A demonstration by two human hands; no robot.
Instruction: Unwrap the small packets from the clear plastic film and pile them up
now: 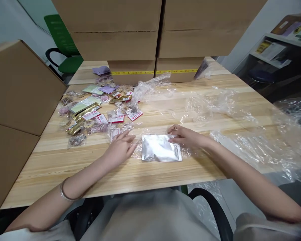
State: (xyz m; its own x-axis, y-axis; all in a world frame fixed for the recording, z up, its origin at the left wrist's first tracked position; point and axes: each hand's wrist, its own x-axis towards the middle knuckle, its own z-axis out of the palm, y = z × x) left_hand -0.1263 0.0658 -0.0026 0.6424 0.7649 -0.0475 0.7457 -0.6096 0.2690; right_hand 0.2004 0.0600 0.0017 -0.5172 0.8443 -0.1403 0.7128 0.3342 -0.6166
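A flat silver foil pouch (161, 148) lies on the table in front of me, with clear plastic film (137, 150) under and around it. My left hand (120, 148) is just left of the pouch, fingers apart, over the edge of the film and close to the small packets. My right hand (184, 136) is at the pouch's upper right corner. Its fingers are bent and apart, with the lower ones over the foil. Neither hand visibly grips anything.
Small packets with cards (91, 115) are heaped to the left. Crumpled clear plastic (150, 87) lies behind, with more plastic wrap (260, 147) at right. Large cardboard boxes (115, 43) stand at the back, and another box (22, 90) at left. A green chair (65, 43) is beyond.
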